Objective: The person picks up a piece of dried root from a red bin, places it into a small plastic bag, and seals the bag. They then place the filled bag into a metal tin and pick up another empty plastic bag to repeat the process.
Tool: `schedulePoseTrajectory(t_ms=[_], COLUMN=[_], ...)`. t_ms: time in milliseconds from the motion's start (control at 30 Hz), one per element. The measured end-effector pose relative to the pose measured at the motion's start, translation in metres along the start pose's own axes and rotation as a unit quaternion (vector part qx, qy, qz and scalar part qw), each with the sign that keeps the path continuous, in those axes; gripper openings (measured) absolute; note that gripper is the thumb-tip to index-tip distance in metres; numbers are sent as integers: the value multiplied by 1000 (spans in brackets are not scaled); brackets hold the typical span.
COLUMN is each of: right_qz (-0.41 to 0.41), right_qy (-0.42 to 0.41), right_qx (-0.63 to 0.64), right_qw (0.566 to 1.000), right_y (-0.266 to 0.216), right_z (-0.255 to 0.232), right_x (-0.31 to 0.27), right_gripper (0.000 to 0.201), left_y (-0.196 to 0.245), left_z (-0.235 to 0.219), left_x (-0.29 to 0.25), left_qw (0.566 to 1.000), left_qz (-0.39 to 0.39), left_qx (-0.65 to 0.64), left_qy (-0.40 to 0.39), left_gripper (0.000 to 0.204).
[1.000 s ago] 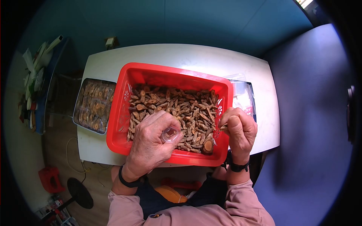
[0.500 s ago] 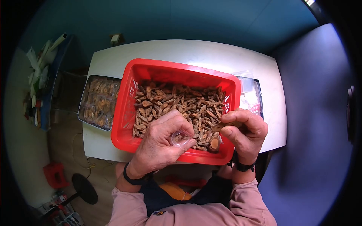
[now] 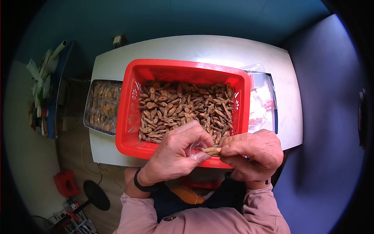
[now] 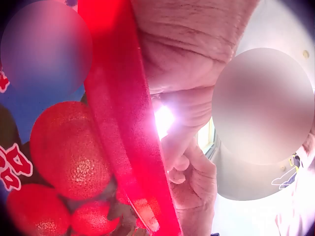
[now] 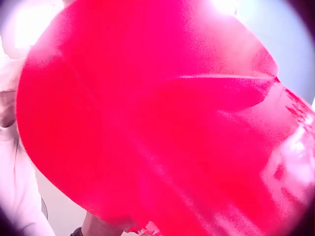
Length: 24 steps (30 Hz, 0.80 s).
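Note:
Over the front edge of the red plastic basket (image 3: 246,97), my left hand (image 3: 173,152) holds a small clear plastic bag (image 3: 196,149) with its round mouth spread. My right hand (image 3: 257,152) pinches a few light brown dried root slices (image 3: 212,151) at that mouth, the two hands close together. A layer of similar dried slices (image 3: 175,107) covers the basket's floor. In the left wrist view, the basket's red wall (image 4: 118,98) stands beside the left hand (image 4: 182,54). Red basket plastic (image 5: 138,113) fills most of the right wrist view.
The basket stands on a white table (image 3: 272,62). On its left lies a tray (image 3: 87,124) of filled clear packets (image 3: 104,105). To the right are a clear plastic box (image 3: 256,80) and packets with red print (image 3: 259,105). A blue-purple panel (image 3: 323,117) rises at the right.
My right hand, with the dried slices pinched in its fingers, has come left from the basket's right side to the bag's mouth. The left hand has kept its hold on the bag.

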State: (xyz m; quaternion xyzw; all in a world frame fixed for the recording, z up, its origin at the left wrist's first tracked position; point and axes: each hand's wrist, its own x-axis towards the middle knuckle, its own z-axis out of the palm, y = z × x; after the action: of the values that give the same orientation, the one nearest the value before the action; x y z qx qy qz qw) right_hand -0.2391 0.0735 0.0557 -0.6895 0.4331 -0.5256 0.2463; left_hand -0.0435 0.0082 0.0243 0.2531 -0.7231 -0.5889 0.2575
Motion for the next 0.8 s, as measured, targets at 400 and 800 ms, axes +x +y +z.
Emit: schedulePoseTrajectory(t_ms=[400,800], right_qz=[51,29], right_qy=[-30,-146], right_qx=[-110,-123], right_qw=[992,981], right_y=[-3,4], right_z=[10,13], right_x=[0,0], right_gripper=[18,18], left_y=[-4,-8], left_z=[6,8], left_x=[1,2], left_qw=[997,993], left_qz=[21,53], left_qx=[58,96], left_qy=[36,42], left_gripper=[23,23])
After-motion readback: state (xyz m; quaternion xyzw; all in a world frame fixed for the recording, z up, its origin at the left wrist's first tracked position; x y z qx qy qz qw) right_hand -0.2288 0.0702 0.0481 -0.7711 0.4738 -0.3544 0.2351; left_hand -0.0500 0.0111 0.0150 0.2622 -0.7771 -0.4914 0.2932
